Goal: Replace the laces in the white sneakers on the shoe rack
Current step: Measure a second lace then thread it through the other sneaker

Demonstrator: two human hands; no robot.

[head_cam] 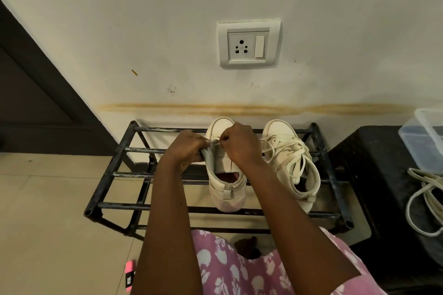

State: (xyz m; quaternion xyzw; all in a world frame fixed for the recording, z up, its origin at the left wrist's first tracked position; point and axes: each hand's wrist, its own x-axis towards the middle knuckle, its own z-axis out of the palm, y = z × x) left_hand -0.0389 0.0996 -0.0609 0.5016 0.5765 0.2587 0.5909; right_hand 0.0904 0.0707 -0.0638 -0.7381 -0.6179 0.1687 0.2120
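Two white sneakers stand on a black metal shoe rack (pixel 112 175) with their toes toward the wall. The left sneaker (pixel 227 189) has no lace in its eyelets, and its tongue lies bare. My left hand (pixel 185 148) grips that sneaker's left eyelet flap. My right hand (pixel 237 143) pinches something small at the flap's front eyelet; whether it is a lace tip I cannot tell. The right sneaker (pixel 291 163) carries a loose cream lace looped over its top. A spare cream lace (pixel 424 196) lies coiled on a black stool at the right.
A clear plastic box (pixel 426 136) sits on the black stool (pixel 374 163) beside the rack. A wall socket (pixel 249 43) is above the shoes. A dark door (pixel 36 93) stands at the left. A pink object (pixel 129 275) lies on the tiled floor.
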